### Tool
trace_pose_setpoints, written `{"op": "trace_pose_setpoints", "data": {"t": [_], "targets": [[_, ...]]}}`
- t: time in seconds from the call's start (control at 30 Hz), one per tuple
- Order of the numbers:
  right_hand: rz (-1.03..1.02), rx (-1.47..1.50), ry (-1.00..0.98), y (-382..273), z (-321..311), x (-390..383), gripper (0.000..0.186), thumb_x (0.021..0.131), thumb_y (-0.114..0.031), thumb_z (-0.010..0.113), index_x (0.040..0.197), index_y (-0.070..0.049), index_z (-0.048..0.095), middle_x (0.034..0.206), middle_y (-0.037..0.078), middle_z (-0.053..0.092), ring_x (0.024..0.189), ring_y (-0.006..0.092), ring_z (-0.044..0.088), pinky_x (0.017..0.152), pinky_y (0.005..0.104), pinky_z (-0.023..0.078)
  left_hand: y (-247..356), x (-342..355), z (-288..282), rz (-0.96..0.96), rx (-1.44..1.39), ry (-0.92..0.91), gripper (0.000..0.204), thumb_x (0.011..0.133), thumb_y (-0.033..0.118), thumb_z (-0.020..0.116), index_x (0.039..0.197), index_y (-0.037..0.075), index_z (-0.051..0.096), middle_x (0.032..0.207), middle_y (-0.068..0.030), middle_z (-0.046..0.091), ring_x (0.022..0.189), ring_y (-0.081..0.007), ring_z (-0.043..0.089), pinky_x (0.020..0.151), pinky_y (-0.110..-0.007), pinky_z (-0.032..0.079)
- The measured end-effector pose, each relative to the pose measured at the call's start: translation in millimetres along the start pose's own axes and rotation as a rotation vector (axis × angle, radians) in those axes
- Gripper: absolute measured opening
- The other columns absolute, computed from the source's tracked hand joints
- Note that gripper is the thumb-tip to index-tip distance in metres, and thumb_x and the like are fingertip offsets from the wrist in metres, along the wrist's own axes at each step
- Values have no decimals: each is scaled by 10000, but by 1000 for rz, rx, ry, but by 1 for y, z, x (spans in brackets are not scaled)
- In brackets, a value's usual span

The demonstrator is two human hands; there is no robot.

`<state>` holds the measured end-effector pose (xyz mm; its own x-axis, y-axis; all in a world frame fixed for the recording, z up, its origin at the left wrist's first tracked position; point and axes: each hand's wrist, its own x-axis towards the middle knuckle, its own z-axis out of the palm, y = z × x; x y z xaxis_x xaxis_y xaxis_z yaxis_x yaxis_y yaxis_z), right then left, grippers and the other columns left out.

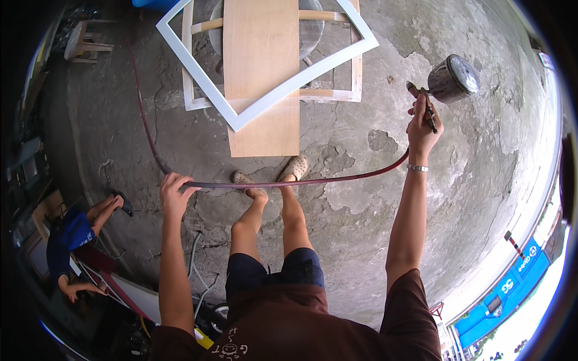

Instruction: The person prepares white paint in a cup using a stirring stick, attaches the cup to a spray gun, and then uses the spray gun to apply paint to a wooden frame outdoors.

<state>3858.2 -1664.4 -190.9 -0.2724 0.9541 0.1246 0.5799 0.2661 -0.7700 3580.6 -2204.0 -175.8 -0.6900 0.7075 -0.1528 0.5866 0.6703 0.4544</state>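
You're holding the red hose (289,184) with your left hand (174,191), thumb and fingers pinching it out to the left of your legs. Your right hand (425,131) is wrapping around a spray gun (428,108), out to the right and further forward, over bare floor. The gun is carrying a round, paint-stained cup (453,78), its shiny end facing up and to the right. From your left hand the hose is sagging across in front of your shins to your right wrist; where it's joining the gun is hidden, can't tell. On the other side it's curving forward along the floor, up the left part of the view. A silver band (418,168) is circling your right wrist.

Ahead of your feet, a white frame (239,120) is lying askew, one corner pointing toward you, over a light wooden plank (265,141). The plank is crossing a pale wooden frame (331,94), with something round showing behind. Neither hand is touching these; the gun is well apart, to their right. You're standing in beige clogs (295,167) on the patchy concrete floor (361,222), near the plank's closer end. Off to the left, another person (78,231) in blue shorts is reaching over a red-edged object; a wooden stool (73,41) is standing further forward.
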Motion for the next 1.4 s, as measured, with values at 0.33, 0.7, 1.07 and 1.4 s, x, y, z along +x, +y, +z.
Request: {"op": "trace_pose_setpoints", "data": {"t": [0.33, 0.7, 1.07, 1.4], "targets": [[-7, 46, -140, -39, 11, -97, 326, 1037, -265, 660, 1013, 45, 757, 712, 26, 697, 635, 62, 631, 578, 236, 470, -37, -26, -32, 10, -44, -2, 347, 599, 43, 895, 890, 10, 709, 864, -87, 599, 851, -291, 609, 746, -419, 489], [-48, 20, -257, -73, 25, -190, 301, 1027, -262, 670, 1028, 26, 756, 663, 56, 694, 631, 97, 680, 579, 243, 482, -85, -67, -64, 0, -26, 12, 340, 613, 99, 904, 884, 23, 712, 868, -81, 615, 875, -309, 617, 770, -456, 506], [-58, 66, -351, -111, 41, -278, 196, 979, -177, 717, 946, 14, 746, 661, 79, 645, 572, 123, 585, 562, 276, 458, -136, -109, -83, 22, 9, 15, 342, 608, 70, 914, 894, 36, 728, 881, -80, 626, 895, -313, 634, 804, -467, 519], [-137, 157, -544, -155, 51, -330, 181, 938, -170, 758, 974, 7, 742, 624, 113, 542, 534, 160, 492, 538, 311, 420, -159, -122, -98, 28, -6, 3, 341, 607, 26, 908, 898, 28, 729, 907, -72, 646, 937, -302, 648, 792, -458, 535]]}}
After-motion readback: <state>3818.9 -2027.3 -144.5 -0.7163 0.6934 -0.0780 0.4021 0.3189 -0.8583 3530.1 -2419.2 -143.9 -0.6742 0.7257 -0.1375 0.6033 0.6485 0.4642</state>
